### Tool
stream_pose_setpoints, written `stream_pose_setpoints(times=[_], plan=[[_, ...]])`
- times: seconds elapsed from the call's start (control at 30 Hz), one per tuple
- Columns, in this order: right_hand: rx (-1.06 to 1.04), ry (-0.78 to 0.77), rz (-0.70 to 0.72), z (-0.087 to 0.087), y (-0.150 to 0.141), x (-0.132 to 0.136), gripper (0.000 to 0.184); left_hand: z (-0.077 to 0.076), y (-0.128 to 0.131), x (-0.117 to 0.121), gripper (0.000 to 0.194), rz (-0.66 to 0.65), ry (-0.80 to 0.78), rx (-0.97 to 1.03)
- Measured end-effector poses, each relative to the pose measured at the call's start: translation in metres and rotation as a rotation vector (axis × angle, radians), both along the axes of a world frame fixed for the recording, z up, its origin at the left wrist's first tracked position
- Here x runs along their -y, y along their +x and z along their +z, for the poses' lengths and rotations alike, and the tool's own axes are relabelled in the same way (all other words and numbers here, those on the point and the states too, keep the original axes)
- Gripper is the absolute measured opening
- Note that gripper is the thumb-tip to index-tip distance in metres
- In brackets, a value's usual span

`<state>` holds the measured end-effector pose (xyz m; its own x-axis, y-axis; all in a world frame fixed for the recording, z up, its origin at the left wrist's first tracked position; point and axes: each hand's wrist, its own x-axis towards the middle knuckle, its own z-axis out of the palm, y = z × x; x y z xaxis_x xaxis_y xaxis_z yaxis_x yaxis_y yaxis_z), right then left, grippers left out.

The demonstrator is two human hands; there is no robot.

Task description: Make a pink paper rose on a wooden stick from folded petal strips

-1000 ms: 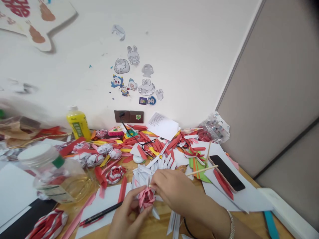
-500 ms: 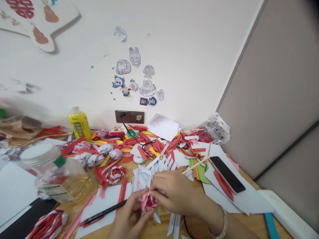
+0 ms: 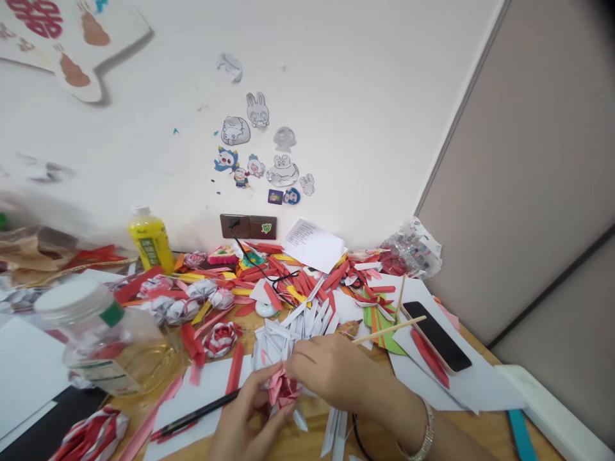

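A pink folded-paper flower (image 3: 282, 388) is pinched between the thumb and fingers of my left hand (image 3: 250, 413), low in the middle of the view. My right hand (image 3: 331, 371) is closed over the flower's upper right side, its fingertips against the paper. A thin wooden stick (image 3: 391, 330) juts out to the right from behind my right hand, which grips it; the stick's other end is hidden by the fingers. Just beyond both hands lie folded white paper strips (image 3: 302, 320). A black pen (image 3: 196, 413) rests on white paper beside my left hand.
A clear jar with a white lid (image 3: 113, 349) stands at the left, with a yellow drink bottle (image 3: 151, 240) behind it. Red and white paper flowers (image 3: 221, 339) and loose strips cover the back. A phone (image 3: 437, 336) lies on papers at the right.
The stick's outer end has swung lower and to the right, and my right hand has rolled slightly. My left hand still holds the flower in nearly the same place.
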<state>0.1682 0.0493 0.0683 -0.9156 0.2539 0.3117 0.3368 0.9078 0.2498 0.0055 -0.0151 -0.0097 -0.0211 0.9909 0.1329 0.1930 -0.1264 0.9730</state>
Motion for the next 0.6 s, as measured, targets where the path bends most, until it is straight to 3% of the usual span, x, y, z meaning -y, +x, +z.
stream_pose_setpoints(times=[0.23,0.43,0.6], plan=[[0.023,-0.025,-0.045,-0.001,0.0001,-0.0002,0.008,0.0003,0.0067,0.0031,0.035,0.102,0.046,0.041],[-0.073,-0.017,-0.076,-0.001,-0.0029,-0.0008,0.014,0.0013,0.0007,-0.001,0.038,0.013,-0.026,0.018],[-0.06,-0.015,-0.039,0.0013,-0.0028,0.0018,0.014,0.001,0.0005,-0.0014,0.036,0.033,-0.009,0.006]])
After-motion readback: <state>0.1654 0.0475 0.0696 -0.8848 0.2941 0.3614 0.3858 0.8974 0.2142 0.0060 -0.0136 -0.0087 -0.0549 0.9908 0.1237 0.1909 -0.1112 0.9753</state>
